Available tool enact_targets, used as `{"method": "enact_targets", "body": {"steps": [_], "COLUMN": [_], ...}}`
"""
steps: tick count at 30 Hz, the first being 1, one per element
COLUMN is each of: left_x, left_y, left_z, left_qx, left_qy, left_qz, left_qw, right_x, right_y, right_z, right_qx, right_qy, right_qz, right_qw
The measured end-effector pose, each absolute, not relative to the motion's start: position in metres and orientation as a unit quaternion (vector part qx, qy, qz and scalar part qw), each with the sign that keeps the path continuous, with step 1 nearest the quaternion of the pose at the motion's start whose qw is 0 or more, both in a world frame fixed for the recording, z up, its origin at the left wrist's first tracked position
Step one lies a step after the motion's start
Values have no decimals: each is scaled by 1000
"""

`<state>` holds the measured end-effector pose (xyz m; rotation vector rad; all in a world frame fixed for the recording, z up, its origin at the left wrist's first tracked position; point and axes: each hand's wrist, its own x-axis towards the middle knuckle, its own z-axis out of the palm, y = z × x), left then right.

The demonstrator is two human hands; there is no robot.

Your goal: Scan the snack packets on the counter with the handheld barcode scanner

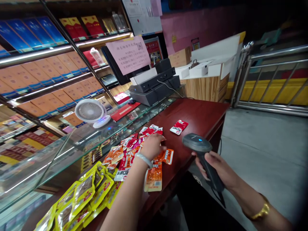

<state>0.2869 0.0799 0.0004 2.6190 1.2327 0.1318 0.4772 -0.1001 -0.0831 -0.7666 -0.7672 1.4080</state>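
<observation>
A dark red shop table (201, 110) strewn with snack packets (130, 144), a scanner (196, 142) beside its edge.
The right hand (218, 168) is wrapped around the scanner's handle, near the table's edge; the left hand (152, 146) lies over the red and orange packets with fingers curled, and whether it pinches one I cannot tell. One red-and-white packet (179, 127) lies apart on the glossy surface, while yellow packets (83, 192) overlap at the near end. Alongside runs a glass display case (60, 154) bearing a white fan (90, 110); beyond it rise lit shelves (51, 48) of boxes. On the other side, a metal railing (276, 53) borders the grey floor (262, 141).
</observation>
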Motion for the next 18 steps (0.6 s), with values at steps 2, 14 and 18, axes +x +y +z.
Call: {"method": "enact_targets", "body": {"steps": [2, 14, 18], "left_x": [269, 263, 263], "left_y": [72, 66, 58], "left_z": [2, -39, -40], "left_qx": [905, 653, 550], "left_qy": [419, 491, 421], "left_qz": [-62, 404, 455], "left_qw": [40, 412, 559], "right_x": [479, 462, 444], "right_y": [-101, -100, -96], "right_z": [-86, -89, -83], "right_qx": [-336, -341, -328], "right_qy": [-334, -388, -414], "right_qz": [614, 614, 637], "right_qw": [631, 596, 561]}}
